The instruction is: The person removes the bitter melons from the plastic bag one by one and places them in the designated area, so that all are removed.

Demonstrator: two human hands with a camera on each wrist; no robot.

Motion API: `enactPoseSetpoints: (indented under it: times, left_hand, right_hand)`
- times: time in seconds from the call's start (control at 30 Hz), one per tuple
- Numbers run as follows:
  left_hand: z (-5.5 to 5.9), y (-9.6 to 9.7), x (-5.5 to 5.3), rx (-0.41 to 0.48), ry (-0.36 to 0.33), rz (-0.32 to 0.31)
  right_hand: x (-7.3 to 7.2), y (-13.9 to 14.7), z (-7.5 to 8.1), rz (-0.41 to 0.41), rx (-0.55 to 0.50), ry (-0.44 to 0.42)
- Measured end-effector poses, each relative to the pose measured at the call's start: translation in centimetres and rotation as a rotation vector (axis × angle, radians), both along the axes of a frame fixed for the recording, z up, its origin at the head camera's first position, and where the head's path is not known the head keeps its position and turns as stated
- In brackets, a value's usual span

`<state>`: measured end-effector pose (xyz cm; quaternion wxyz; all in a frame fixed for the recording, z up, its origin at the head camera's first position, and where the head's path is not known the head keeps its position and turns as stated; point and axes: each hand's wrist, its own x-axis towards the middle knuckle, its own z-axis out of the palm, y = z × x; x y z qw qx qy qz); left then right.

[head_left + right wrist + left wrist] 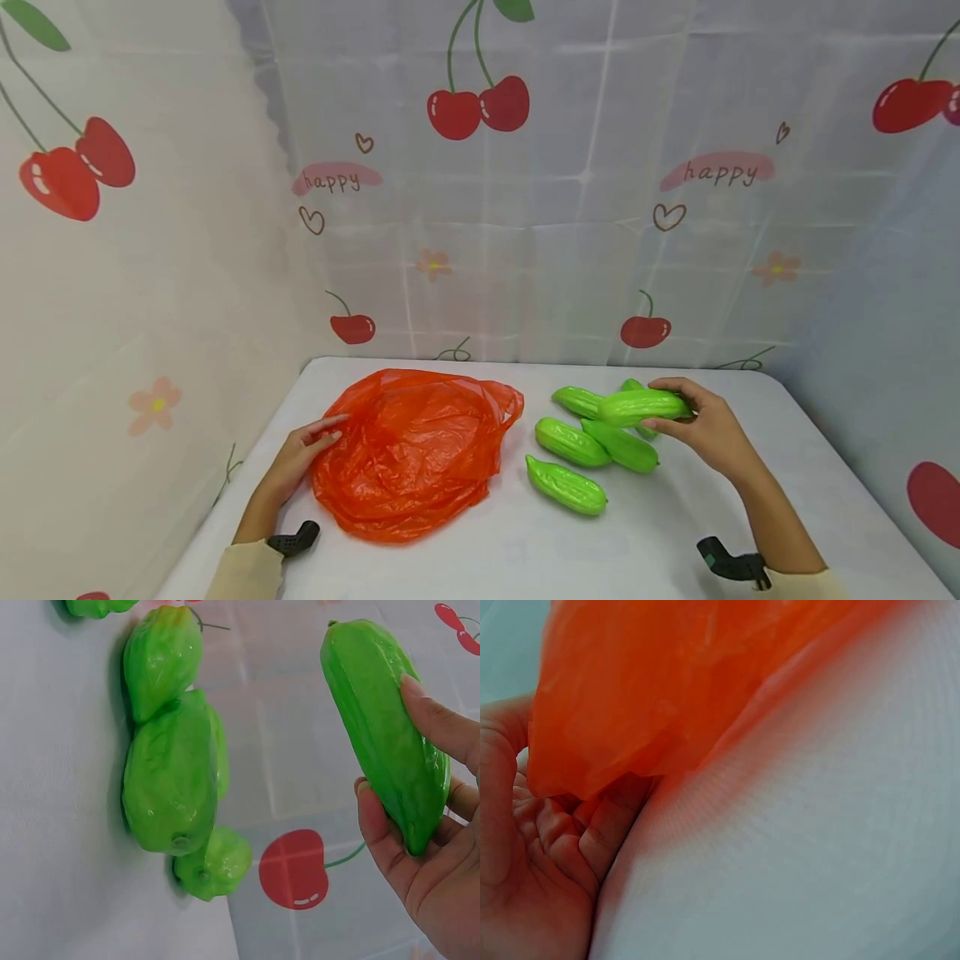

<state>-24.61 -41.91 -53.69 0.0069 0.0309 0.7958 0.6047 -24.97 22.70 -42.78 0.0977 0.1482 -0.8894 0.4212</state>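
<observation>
At the left of the head view my left hand [292,462] pinches the near-left edge of a crumpled red-orange plastic bag [412,454]. In the left wrist view the bag's thin film [645,690] lies between thumb and curled fingers, which it partly hides. My right hand [716,433] holds one ridged, glossy green gourd [637,407] by its right end. The right wrist view shows this gourd [382,720] raised off the table, thumb on one side and fingers on the other. Several matching gourds [573,442] lie below and left of it.
A white table [510,558] carries everything, the bag on the left and the loose gourds right of centre. Curtains [525,250] with printed cherries stand behind and at both sides. A dark wrist camera [731,562] sits on the right forearm, another [296,540] on the left.
</observation>
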Motion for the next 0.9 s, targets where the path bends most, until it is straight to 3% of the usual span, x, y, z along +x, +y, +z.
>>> enactPoseSetpoints:
  times: [0.33,0.9]
  left_hand:
    - [-0.2,-0.1,-0.1,-0.014,0.016,0.000]
    - [0.0,-0.1,0.0,-0.038,-0.004,0.011]
  right_hand:
    - [-0.3,1.7,-0.1,-0.035,0.024,0.026]
    - [-0.7,4.5,-0.5,-0.084,0.032,-0.069]
